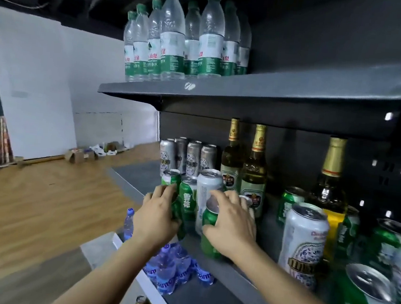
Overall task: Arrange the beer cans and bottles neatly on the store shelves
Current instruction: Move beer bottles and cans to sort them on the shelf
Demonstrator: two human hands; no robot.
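Observation:
On the dark middle shelf (249, 280) my left hand (155, 218) grips a green beer can (175, 210) at the front left. My right hand (231, 224) curls round another green can (210, 230) just beside it. Between and behind them stand a green can (187, 195) and a tall silver can (209, 185). Several silver cans (189, 155) line the back left. Two green-labelled beer bottles (254, 173) stand behind my right hand. A gold-foil bottle (329, 181), a tall white can (305, 241) and several green cans (365, 295) crowd the right.
The upper shelf (251, 90) carries several green-capped water bottles (172, 38). A lower shelf holds blue-capped water bottles (168, 268). To the left lies wooden floor (38, 203) with cardboard boxes (81, 155) against a white wall.

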